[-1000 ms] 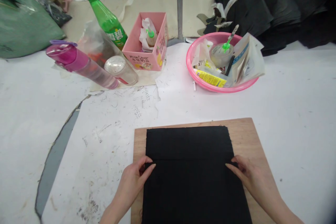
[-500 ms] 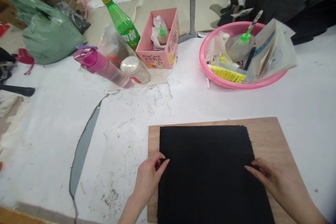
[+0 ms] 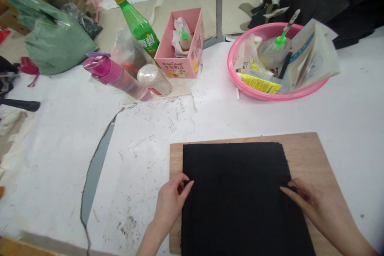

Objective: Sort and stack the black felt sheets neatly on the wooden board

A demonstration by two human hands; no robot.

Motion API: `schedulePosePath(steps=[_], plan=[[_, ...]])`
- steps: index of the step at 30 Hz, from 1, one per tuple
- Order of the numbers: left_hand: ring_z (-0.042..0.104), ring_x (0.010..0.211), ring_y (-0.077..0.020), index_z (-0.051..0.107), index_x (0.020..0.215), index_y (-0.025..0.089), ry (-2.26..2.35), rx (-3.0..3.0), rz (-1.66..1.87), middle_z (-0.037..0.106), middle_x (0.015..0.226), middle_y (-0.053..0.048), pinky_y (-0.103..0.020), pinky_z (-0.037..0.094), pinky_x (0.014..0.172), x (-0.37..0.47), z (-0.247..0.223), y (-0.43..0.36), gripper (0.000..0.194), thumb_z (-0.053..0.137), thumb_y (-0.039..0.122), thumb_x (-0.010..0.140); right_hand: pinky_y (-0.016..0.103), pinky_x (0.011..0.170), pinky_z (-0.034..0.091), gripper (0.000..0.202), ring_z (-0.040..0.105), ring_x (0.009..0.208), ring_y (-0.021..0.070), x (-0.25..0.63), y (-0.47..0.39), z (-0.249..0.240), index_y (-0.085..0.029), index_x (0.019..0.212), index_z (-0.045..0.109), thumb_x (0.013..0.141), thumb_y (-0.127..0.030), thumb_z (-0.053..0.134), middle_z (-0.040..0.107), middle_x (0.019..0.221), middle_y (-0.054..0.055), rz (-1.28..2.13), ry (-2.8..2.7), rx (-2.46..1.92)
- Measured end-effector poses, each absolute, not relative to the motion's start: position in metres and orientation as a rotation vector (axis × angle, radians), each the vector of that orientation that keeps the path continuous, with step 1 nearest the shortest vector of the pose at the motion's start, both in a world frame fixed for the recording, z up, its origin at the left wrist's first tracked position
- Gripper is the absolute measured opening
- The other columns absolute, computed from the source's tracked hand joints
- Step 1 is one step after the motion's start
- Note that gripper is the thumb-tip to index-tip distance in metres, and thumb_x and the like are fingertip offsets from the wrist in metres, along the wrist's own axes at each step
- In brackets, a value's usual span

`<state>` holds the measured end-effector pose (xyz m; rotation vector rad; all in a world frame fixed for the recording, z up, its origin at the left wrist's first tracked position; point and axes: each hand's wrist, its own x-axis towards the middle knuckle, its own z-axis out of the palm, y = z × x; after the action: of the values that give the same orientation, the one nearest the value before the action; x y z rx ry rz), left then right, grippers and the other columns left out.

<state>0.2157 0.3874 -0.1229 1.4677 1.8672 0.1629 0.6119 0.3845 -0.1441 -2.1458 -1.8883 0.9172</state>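
A black piece of fabric (image 3: 237, 200) lies flat on a wooden board (image 3: 309, 156), its lower end running out of view. My left hand (image 3: 172, 196) pinches the fabric's left edge between thumb and fingers. On the opposite edge, my right hand (image 3: 312, 204) grips the fabric the same way, thumb on top. Both hands are at about the same height along the sides. Wood shows beyond the fabric at the top and on both sides, with a wider strip on the right.
Beyond the board stands a pink basin (image 3: 270, 97) holding a jar, papers and a yellow packet. To its left are a pink box (image 3: 177, 66), a green bottle (image 3: 138, 24), a pink water bottle (image 3: 117, 76) and a glass jar (image 3: 154, 80). A green bag (image 3: 57, 44) lies far left.
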Motion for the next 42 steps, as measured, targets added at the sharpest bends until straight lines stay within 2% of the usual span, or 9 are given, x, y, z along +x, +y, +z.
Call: schedulePosePath(steps=[3, 8, 15, 22, 25, 29, 34, 39, 42], plan=[[0.052, 0.056, -0.0123, 0.058, 0.083, 0.023, 1.88, 1.49, 0.132, 0.052, 0.062, 0.006, -0.023, 0.037, 0.057, 0.216, -0.123, 0.387, 0.024, 0.051, 0.046, 0.088, 0.031, 0.056, 0.044, 0.041, 0.059, 0.058, 0.0181, 0.614, 0.384, -0.146, -0.026, 0.085, 0.059, 0.082, -0.066, 0.049, 0.058, 0.062, -0.002, 1.024, -1.959, -2.182], [0.053, 0.056, -0.0125, 0.057, 0.087, 0.024, 1.904, 1.573, 0.049, 0.052, 0.061, 0.007, -0.024, 0.038, 0.057, 0.216, -0.122, 0.385, 0.026, 0.048, 0.048, 0.089, 0.03, 0.057, 0.045, 0.039, 0.06, 0.061, 0.0175, 0.611, 0.383, -0.142, -0.026, 0.091, 0.057, 0.081, -0.064, 0.052, 0.059, 0.067, -0.003, 0.914, -1.946, -2.228], [0.057, 0.059, -0.0135, 0.055, 0.092, 0.026, 1.948, 1.701, -0.023, 0.057, 0.071, 0.005, -0.024, 0.041, 0.056, 0.215, -0.122, 0.384, 0.024, 0.048, 0.049, 0.089, 0.029, 0.071, 0.05, 0.019, 0.062, 0.082, 0.0151, 0.6, 0.392, -0.122, -0.029, 0.099, 0.055, 0.089, -0.045, 0.053, 0.059, 0.101, -0.002, 0.905, -1.976, -2.078], [0.062, 0.085, -0.0201, 0.054, 0.098, 0.026, 1.894, 1.937, 0.045, 0.06, 0.098, -0.002, -0.03, 0.049, 0.066, 0.22, -0.118, 0.389, 0.02, 0.044, 0.043, 0.092, 0.03, 0.064, 0.049, 0.009, 0.06, 0.072, 0.0138, 0.6, 0.4, -0.115, -0.027, 0.085, 0.055, 0.087, -0.035, 0.058, 0.057, 0.088, -0.003, 0.917, -2.093, -2.035], [0.061, 0.091, -0.0216, 0.054, 0.098, 0.026, 1.84, 2.029, 0.078, 0.059, 0.099, -0.004, -0.033, 0.051, 0.072, 0.221, -0.118, 0.393, 0.017, 0.044, 0.038, 0.093, 0.032, 0.069, 0.05, 0.011, 0.061, 0.079, 0.0156, 0.602, 0.399, -0.115, -0.028, 0.092, 0.054, 0.086, -0.036, 0.059, 0.058, 0.094, -0.002, 0.85, -2.11, -1.992], [0.061, 0.091, -0.0212, 0.055, 0.097, 0.026, 1.761, 2.05, 0.083, 0.059, 0.097, -0.003, -0.034, 0.052, 0.076, 0.219, -0.121, 0.394, 0.015, 0.044, 0.036, 0.093, 0.035, 0.074, 0.05, 0.016, 0.062, 0.085, 0.0183, 0.602, 0.392, -0.117, -0.028, 0.096, 0.053, 0.087, -0.041, 0.057, 0.059, 0.1, 0.0, 0.75, -2.083, -2.047], [0.063, 0.088, -0.0194, 0.055, 0.099, 0.027, 1.733, 1.989, 0.07, 0.061, 0.097, -0.001, -0.032, 0.052, 0.073, 0.215, -0.125, 0.393, 0.018, 0.043, 0.039, 0.094, 0.033, 0.078, 0.05, 0.014, 0.061, 0.09, 0.0181, 0.601, 0.387, -0.116, -0.027, 0.092, 0.056, 0.09, -0.04, 0.052, 0.06, 0.098, 0.0, 0.844, -2.044, -2.034], [0.063, 0.086, -0.0191, 0.054, 0.098, 0.026, 1.731, 1.92, 0.025, 0.06, 0.097, -0.001, -0.032, 0.051, 0.073, 0.215, -0.123, 0.395, 0.017, 0.044, 0.038, 0.094, 0.034, 0.077, 0.049, 0.016, 0.062, 0.089, 0.0179, 0.6, 0.392, -0.111, -0.029, 0.099, 0.057, 0.091, -0.041, 0.051, 0.06, 0.103, 0.0, 0.894, -2.054, -2.048], [0.063, 0.085, -0.0189, 0.055, 0.096, 0.027, 1.72, 1.879, -0.004, 0.06, 0.096, 0.0, -0.032, 0.051, 0.072, 0.214, -0.122, 0.398, 0.014, 0.045, 0.037, 0.093, 0.033, 0.074, 0.048, 0.013, 0.061, 0.085, 0.0173, 0.598, 0.396, -0.109, -0.028, 0.092, 0.057, 0.091, -0.039, 0.051, 0.06, 0.096, -0.001, 0.957, -2.058, -2.043]])
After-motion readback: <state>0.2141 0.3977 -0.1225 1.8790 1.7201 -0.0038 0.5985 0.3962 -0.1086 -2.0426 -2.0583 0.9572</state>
